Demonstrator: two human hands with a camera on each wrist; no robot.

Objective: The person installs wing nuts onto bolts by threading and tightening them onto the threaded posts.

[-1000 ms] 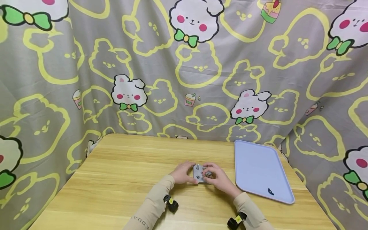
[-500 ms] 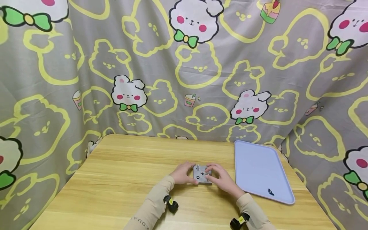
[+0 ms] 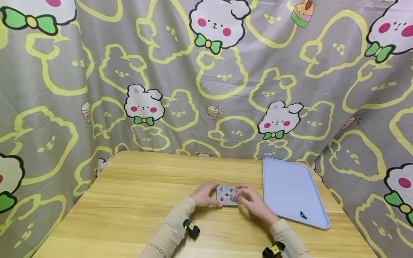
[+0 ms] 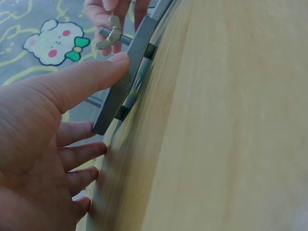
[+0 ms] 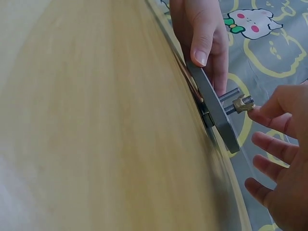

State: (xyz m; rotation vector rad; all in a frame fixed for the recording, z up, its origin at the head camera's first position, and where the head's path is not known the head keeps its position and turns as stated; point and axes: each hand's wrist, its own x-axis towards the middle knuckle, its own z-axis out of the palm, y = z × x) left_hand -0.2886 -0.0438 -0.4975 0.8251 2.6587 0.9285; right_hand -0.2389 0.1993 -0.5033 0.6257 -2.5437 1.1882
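Note:
A square grey metal plate [image 3: 227,201] with several holes lies level over the table. My left hand [image 3: 205,194] holds its left side, thumb at the near edge and fingers at the far edge. Two threaded bolts stand up through the plate; the back-left bolt [image 3: 221,187] is bare. On the front-right one sits a brass-coloured wing nut [image 5: 242,104], partway down the thread with the bolt's end showing above it. My right hand [image 3: 253,202] is at the plate's right side, its index fingertip at a wing of the nut and the other fingers spread loosely.
A pale blue tray [image 3: 290,190] lies to the right on the wooden table [image 3: 135,200], with a small black piece [image 3: 303,215] near its front edge. A patterned cloth [image 3: 180,79] hangs behind the table and at both sides.
My right hand has drawn back to the right from over the plate, so the wing nut now shows. My left hand and the plate stay in place.

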